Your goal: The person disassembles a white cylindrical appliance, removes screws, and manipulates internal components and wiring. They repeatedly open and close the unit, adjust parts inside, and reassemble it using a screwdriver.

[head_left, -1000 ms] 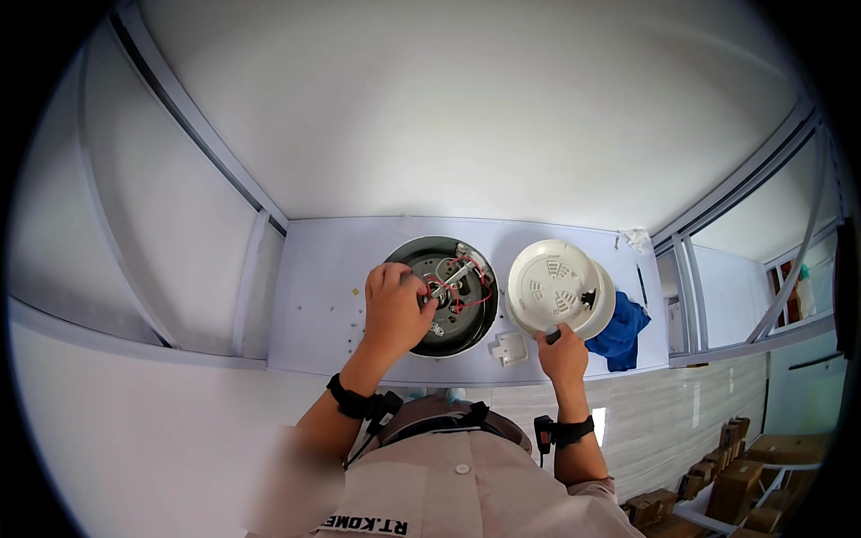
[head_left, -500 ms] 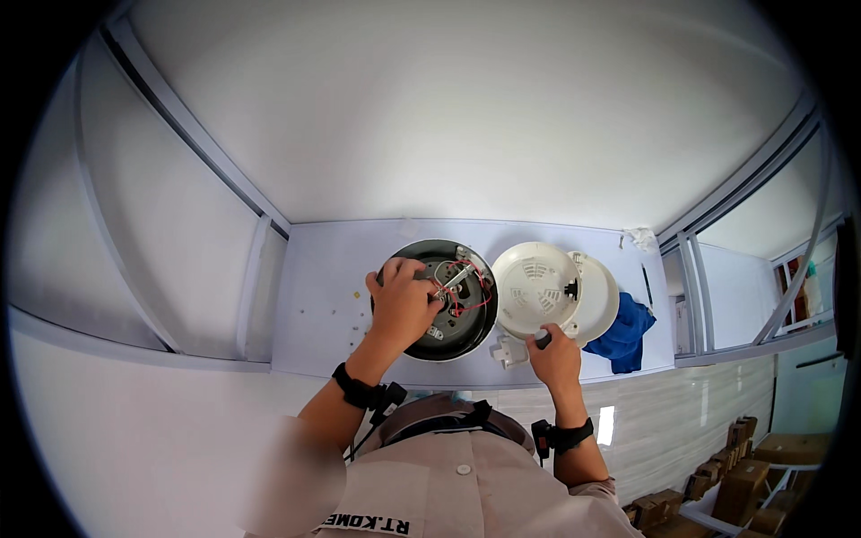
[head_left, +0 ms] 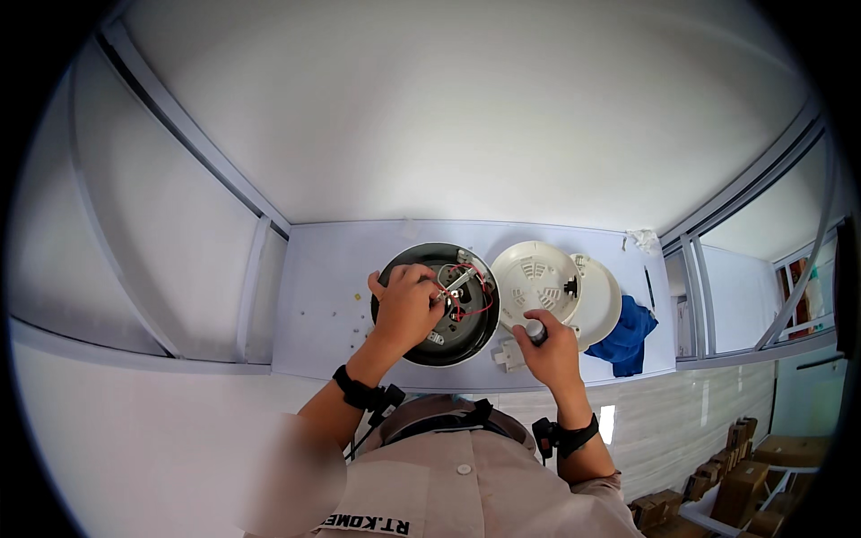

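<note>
A round dark metal shell [head_left: 457, 351], like the body of a cooker turned bottom up, stands mid-table with red wires [head_left: 487, 300] and small metal parts inside. My left hand [head_left: 408, 307] reaches over its left side, fingers bent and closed near the wiring; what they pinch is hidden. In my right hand [head_left: 554, 357] is a screwdriver [head_left: 536, 333] with a grey and dark handle, held over the near edge of a white round plastic base [head_left: 538, 269] with slotted vents. Beside this hand lies a small white plastic piece [head_left: 508, 356].
Another white round part [head_left: 603, 300] sits partly under the vented base. A blue cloth [head_left: 626, 339] lies at the table's right, near a thin dark stick [head_left: 649, 289]. Crumpled white tissue [head_left: 642, 239] is at the back right; small loose pieces [head_left: 334, 314] dot the left side.
My right hand has moved slightly up and left with the screwdriver, whose handle now shows more. The dark shell has shifted a little nearer; my left hand stays over it.
</note>
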Tool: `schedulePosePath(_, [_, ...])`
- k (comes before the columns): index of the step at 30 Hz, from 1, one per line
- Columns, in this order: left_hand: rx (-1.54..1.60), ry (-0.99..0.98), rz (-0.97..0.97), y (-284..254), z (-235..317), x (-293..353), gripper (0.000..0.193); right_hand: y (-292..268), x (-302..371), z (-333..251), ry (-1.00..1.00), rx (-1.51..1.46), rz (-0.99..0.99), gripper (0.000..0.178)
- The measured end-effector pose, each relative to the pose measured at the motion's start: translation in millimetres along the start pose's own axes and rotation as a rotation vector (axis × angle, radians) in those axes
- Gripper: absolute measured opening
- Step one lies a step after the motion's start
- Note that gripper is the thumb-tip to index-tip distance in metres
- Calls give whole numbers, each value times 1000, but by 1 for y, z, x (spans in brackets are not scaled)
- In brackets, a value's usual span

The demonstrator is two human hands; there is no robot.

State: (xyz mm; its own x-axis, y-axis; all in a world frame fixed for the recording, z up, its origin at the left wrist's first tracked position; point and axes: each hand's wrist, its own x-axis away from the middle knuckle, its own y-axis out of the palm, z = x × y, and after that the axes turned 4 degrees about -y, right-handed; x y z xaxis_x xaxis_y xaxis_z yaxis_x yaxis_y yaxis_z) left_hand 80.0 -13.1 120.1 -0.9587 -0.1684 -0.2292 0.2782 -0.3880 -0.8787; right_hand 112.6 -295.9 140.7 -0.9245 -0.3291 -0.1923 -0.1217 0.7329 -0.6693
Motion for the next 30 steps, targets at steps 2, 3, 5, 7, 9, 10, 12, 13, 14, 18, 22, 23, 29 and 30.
schedulePosePath(2, [5,1,-11,1,-1,0,13,-2,-8,-20,-43,-54,-13,27])
schedulePosePath(3, [6,9,-9,1,-1,0,13,-1,-12,-27,-119,-42,3,26])
schedulePosePath(5, [7,25,-4,1,-2,1,13,5,-20,-38,-273,-17,35,25])
schedulePosePath(7, [6,26,7,1,-2,2,13,14,-29,-45,-325,39,6,27])
schedulePosePath(9, [11,41,12,0,-1,2,12,22,-41,-54,-354,98,-32,32])
schedulePosePath(10, [16,56,12,-2,1,1,12,27,-47,-54,-370,121,-42,32])
schedulePosePath(12, [28,70,-1,-3,2,1,12,41,-57,-51,-404,164,-65,32])
schedulePosePath(13, [34,71,-13,-3,1,0,12,45,-61,-50,-418,216,-80,31])
schedulePosePath(14, [41,72,-26,-3,0,0,12,49,-64,-50,-432,267,-94,31])
schedulePosePath(18, [81,116,-43,-2,-4,-2,12,58,-72,-48,-447,379,-84,30])
schedulePosePath(22, [144,146,-29,2,-8,-1,12,58,-76,-52,-522,412,-131,24])
schedulePosePath(23, [151,154,-18,3,-7,-1,13,58,-76,-52,-536,401,-135,24])
schedulePosePath(29, [197,186,-11,-1,-7,-4,13,60,-84,-50,-574,407,-168,25])
schedulePosePath(30, [214,188,-13,-1,-7,-5,13,59,-84,-51,-569,402,-173,25])
